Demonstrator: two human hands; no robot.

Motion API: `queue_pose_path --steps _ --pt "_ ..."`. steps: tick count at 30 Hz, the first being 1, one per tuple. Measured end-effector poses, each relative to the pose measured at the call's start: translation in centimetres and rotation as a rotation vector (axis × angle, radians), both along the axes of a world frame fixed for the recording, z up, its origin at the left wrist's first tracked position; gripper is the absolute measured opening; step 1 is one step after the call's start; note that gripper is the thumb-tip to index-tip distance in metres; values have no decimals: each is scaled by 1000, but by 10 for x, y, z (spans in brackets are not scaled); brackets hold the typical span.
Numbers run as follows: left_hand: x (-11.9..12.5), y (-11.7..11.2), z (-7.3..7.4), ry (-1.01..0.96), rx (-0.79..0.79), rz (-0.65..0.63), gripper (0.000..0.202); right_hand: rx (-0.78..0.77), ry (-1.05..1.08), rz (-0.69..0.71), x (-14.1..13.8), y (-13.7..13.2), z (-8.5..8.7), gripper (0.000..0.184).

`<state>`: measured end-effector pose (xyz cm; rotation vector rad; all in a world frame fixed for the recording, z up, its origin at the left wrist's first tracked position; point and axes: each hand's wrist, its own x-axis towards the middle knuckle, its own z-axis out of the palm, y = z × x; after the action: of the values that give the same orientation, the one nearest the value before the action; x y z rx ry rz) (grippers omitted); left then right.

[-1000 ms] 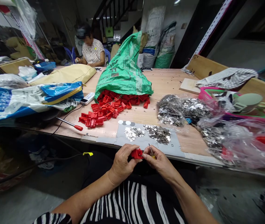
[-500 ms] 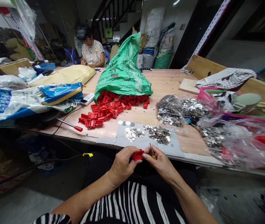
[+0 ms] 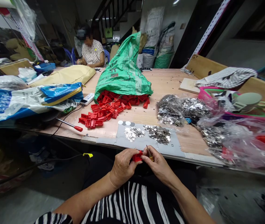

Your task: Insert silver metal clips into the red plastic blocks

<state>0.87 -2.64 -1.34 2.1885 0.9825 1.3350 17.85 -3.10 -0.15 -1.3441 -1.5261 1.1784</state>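
We pinch one red plastic block [image 3: 137, 157] in our left hand [image 3: 123, 166] over our lap, our right hand [image 3: 159, 165] closed on a small screwdriver [image 3: 150, 156] (yellow handle); a green woven sack [image 3: 123, 67] spills red blocks [image 3: 104, 109] onto the tabletop [image 3: 167, 81].

A ceiling lamp [image 3: 175, 2] at the top edge lights the bench [image 3: 167, 84] brightly. Glare glints off the clear plastic bag [image 3: 237, 140] at right, deep shadow lies under the bench at lower left, and wide-angle distortion bends the frame's edges.

The single head-worn camera sits just behind the near edge of the wooden worktable [image 3: 167, 82], facing forward and down across it, close above the left hand [image 3: 123, 166] and right hand [image 3: 159, 165].
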Motion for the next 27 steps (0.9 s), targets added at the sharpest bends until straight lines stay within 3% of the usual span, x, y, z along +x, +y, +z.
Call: queue_pose_path --steps 15,27 --pt "-2 1 -4 -92 48 13 29 8 33 -17 3 -5 -2 23" --pt "0 3 1 -6 91 -18 22 12 -103 -27 1 -2 2 26"
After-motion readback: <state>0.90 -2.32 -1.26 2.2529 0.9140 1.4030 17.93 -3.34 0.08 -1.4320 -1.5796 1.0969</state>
